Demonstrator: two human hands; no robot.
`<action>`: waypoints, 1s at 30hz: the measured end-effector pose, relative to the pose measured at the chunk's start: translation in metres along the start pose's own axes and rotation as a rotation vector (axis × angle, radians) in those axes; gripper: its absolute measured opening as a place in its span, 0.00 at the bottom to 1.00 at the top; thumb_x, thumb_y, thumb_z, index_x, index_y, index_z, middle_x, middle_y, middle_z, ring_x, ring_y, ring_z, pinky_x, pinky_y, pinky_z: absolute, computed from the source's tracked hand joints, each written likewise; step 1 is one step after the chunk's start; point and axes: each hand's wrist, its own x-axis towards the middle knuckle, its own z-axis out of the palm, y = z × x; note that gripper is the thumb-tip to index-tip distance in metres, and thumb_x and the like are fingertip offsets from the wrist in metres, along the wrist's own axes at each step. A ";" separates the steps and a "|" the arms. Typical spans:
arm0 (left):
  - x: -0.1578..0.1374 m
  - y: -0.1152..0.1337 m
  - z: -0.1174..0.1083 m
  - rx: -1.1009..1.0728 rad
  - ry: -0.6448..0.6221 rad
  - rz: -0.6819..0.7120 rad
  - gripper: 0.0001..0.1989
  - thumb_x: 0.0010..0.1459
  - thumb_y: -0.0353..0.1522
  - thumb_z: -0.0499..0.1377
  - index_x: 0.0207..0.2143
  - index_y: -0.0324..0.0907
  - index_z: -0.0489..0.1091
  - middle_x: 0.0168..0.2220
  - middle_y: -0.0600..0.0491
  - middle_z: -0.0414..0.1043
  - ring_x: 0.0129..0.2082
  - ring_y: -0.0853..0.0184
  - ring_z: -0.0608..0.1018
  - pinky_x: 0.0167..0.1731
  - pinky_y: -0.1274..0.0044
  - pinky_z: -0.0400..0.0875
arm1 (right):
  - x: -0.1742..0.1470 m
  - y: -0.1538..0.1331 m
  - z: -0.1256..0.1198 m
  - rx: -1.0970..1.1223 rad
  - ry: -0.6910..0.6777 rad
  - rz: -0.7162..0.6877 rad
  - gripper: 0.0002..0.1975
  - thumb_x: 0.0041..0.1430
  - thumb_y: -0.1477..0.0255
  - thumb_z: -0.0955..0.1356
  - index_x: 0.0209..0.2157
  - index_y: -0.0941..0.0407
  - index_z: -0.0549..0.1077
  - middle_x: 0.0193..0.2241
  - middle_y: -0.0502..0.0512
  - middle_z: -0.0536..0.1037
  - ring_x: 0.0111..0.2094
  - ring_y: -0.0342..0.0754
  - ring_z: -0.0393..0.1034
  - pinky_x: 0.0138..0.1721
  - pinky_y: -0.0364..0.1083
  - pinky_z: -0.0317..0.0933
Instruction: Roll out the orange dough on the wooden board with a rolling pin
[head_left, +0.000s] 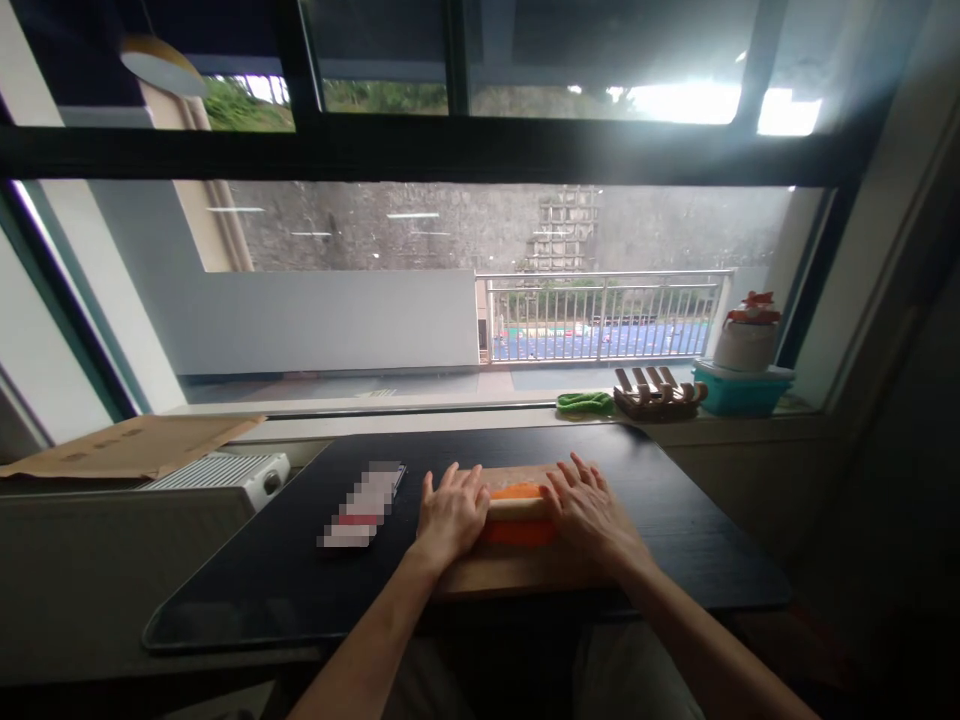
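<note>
A pale rolling pin [516, 509] lies crosswise on a flat sheet of bright orange dough or clay [517, 532]. Under the orange sheet is a wooden board [517, 574]. My left hand [454, 512] rests palm down over the pin's left end, its fingers stretched forward and apart. Over the right end, my right hand [589, 508] presses flat in the same way, fingers spread. Both palms hide the ends of the pin. Some orange shows both in front of and behind the pin.
The board lies on a dark table [247, 590]. A blurred-out phone-like object [364, 505] is left of my hands. On the windowsill stand a green cloth-like item [585, 403], a brown rack [656, 398] and a teal box [741, 388]. Cardboard [127, 447] covers part of the radiator [225, 475].
</note>
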 end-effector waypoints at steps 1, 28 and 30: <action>-0.006 0.001 0.001 -0.002 0.000 0.004 0.22 0.65 0.39 0.40 0.58 0.48 0.59 0.58 0.52 0.63 0.62 0.57 0.55 0.59 0.56 0.43 | -0.006 0.000 0.001 0.001 0.000 -0.008 0.23 0.66 0.60 0.51 0.53 0.52 0.66 0.59 0.54 0.61 0.64 0.53 0.38 0.60 0.55 0.35; 0.039 -0.002 -0.002 0.022 -0.021 -0.041 0.18 0.60 0.38 0.56 0.50 0.40 0.64 0.51 0.47 0.66 0.46 0.61 0.72 0.44 0.63 0.69 | 0.035 -0.001 -0.007 0.005 -0.082 0.036 0.19 0.65 0.64 0.53 0.44 0.52 0.72 0.49 0.57 0.71 0.59 0.55 0.52 0.53 0.56 0.48; 0.025 -0.001 -0.001 0.018 -0.016 -0.023 0.18 0.62 0.39 0.52 0.52 0.42 0.63 0.53 0.47 0.65 0.52 0.58 0.68 0.50 0.58 0.63 | 0.023 0.000 -0.007 0.006 -0.075 0.010 0.20 0.66 0.63 0.52 0.47 0.51 0.70 0.51 0.56 0.69 0.60 0.54 0.48 0.55 0.56 0.45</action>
